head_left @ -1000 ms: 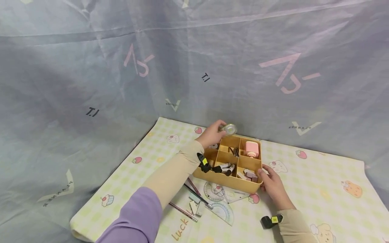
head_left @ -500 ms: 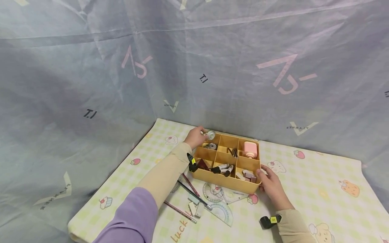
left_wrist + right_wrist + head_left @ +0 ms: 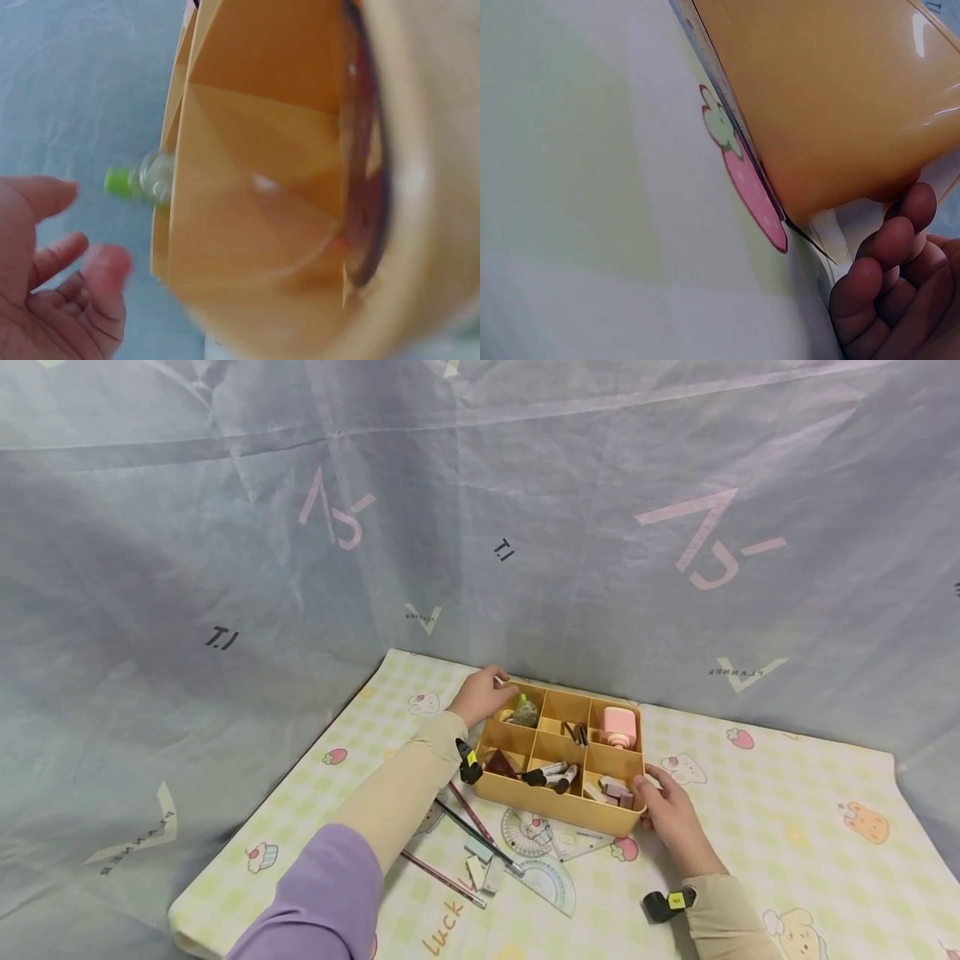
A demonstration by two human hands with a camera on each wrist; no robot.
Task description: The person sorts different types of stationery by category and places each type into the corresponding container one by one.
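A tan divided storage box (image 3: 558, 808) stands on the table. In its back-left compartment lies a clear correction tape (image 3: 525, 713) with a green tip. My left hand (image 3: 482, 695) is beside that compartment's outer corner. In the left wrist view its fingers are apart from the correction tape's green end (image 3: 118, 181) and hold nothing. My right hand (image 3: 672, 820) grips the box's right front corner, thumb at the rim. The right wrist view shows its curled fingers (image 3: 896, 240) low against the box wall.
Other compartments hold a pink bottle-shaped item (image 3: 620, 727), black-and-white pieces (image 3: 553, 774), a dark red item (image 3: 500, 763) and pale small blocks (image 3: 617, 792). Pencils (image 3: 444, 878), erasers (image 3: 476, 870) and clear protractors (image 3: 546, 883) lie in front of the box. A grey curtain (image 3: 480, 527) hangs behind.
My left hand has moved left with the correction tape and let go of it in the back-left compartment. My right hand has stayed on the box.
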